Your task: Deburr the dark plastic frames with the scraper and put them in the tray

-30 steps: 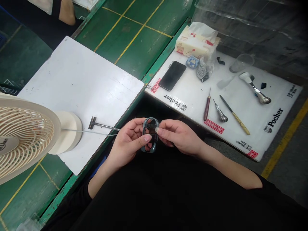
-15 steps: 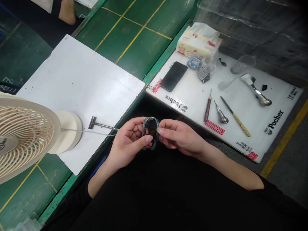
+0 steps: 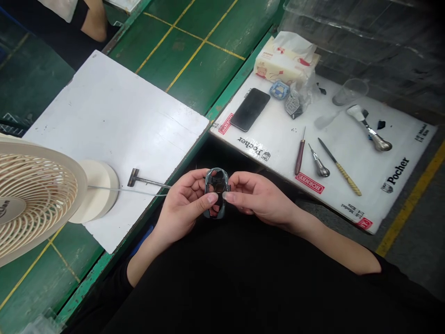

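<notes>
Our left hand [image 3: 186, 199] and right hand [image 3: 259, 197] pinch opposite sides of a hollow, glossy grey-and-black shell [image 3: 219, 185], thumbs [image 3: 210, 199] hiding part. Left of the shell are a T-shaped tool [image 3: 148, 181], then a fan [image 3: 52, 195]; right, an awl [image 3: 300, 155]; beyond, a phone [image 3: 250, 110].

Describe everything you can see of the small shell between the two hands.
The shell is small and roughly oval, with a glossy blue-grey rim around a dark middle broken by openings. It looks like hard plastic, though finer parts are too small to tell. Its long side points away from the person, and it is held up just beyond the black clothing. The left hand grips its left side, thumb reaching over it; the right hand grips its right edge.
</notes>
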`<state>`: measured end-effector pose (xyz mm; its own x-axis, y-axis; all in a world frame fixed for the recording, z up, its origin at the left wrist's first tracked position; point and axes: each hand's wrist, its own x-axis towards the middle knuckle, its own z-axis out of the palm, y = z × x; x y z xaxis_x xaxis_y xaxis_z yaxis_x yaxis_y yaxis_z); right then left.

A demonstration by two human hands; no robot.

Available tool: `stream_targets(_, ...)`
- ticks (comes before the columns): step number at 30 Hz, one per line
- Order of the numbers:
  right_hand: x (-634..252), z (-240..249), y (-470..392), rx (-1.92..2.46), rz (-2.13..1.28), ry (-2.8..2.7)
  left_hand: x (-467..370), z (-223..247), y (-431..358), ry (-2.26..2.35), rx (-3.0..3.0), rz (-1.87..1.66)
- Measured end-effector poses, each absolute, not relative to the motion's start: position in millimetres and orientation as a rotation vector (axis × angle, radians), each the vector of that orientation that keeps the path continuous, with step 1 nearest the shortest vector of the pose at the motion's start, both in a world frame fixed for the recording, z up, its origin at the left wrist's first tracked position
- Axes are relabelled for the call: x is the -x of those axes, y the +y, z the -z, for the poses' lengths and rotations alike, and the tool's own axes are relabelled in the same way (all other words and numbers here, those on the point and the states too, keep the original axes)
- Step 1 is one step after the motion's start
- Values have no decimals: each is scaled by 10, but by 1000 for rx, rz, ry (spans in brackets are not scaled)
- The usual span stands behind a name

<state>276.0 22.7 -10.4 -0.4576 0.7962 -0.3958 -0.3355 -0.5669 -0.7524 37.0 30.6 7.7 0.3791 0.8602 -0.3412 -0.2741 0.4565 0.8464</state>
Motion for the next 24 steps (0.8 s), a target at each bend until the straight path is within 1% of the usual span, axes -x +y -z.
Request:
stream_targets(13, -2710, 140, 191, 952, -2081, -759, -393, -112, 306, 890, -672, -815)
stream_targets(16, -2694, 149, 191, 950, -2057, -772, -383, -124, 309, 889, -651, -823)
stream_targets(21, -2688, 137, 207, 1037, -1957, -953, -375, -107, 314, 861, -588, -783)
stream_targets(24, -2681, 150, 204, 1036, -1932, -946, -381, -83, 319, 869, -555, -775)
